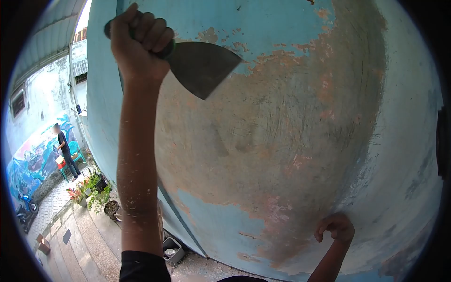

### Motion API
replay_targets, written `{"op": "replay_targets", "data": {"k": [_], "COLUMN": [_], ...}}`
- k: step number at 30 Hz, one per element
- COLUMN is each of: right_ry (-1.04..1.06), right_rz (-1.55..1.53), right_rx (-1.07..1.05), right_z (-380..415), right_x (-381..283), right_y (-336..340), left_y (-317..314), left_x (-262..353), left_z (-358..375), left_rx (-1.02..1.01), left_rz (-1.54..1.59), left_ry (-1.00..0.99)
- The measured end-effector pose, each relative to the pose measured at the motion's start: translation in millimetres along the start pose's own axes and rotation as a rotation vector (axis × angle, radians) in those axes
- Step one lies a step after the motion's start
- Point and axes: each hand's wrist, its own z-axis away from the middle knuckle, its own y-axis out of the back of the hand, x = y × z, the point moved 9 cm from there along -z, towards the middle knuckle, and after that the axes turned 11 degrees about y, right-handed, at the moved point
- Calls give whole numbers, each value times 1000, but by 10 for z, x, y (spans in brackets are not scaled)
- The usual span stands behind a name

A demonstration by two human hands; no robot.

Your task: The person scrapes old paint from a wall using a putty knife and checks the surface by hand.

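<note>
My left hand (143, 40) is raised high and closed around the handle of a wide putty knife (204, 66). Its flat metal blade points right and slightly down, overlapping the upper part of the wall in this view. On that wall (263, 127), turquoise paint has come away over a large middle patch, baring grey-brown plaster with scratches and ragged paint edges. Low on the right, my right hand (336, 228) is close to the wall surface, its fingers loosely bent and apart with nothing in them. Pale flecks dot my left forearm.
A grey bin (174, 251) stands on the floor near the foot of the wall. Potted plants (96, 183) line the paved ground (89, 230) at left. Farther off, a person (66, 150) stands beside turquoise chairs (75, 150), before a painted mural (35, 155).
</note>
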Motion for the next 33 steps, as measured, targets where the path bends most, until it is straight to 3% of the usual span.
{"op": "replay_targets", "data": {"k": [2,5,7,8,9,13,15,17,19,21,22,24,29,30,31,33], "right_ry": [-2,-6,-5,-4,-5,-1,-11,9,7,2,7,19,36,40,34,22], "right_rz": [42,47,48,50,52,45,35,52,42,33,5,-20,-75,-80,-68,-56], "right_rx": [30,25,30,37,36,19,19,19,25,24,0,-17,-15,-10,-18,-24], "right_z": [-40,-43,-51,-50,-47,-62,-45,-41,-37,-32,-26,8,26,23,16,36], "right_x": [-9,9,5,-5,-6,-21,-8,-2,15,10,13,17,5,14,13,24], "right_y": [6,16,5,3,1,10,5,15,20,32,23,20,29,40,40,36], "left_y": [116,393,289,134,-37,259,419,384,79,-199,-154,-126,220,244,196,-110], "left_x": [286,726,469,115,-146,446,757,542,-182,-713,-650,-210,435,363,116,-451], "left_z": [-70,-163,-173,-67,21,-116,-158,-174,27,198,149,-33,-155,-177,-156,-45], "left_rx": [-70,-237,-121,42,56,18,-134,-174,72,0,-1,-205,-219,-218,-67,-154], "left_rz": [19,402,84,-83,35,19,270,217,-128,135,131,146,329,254,-49,122], "left_ry": [-48,-71,-132,-129,23,-117,-145,-80,-36,264,259,39,-40,-29,-84,173]}}
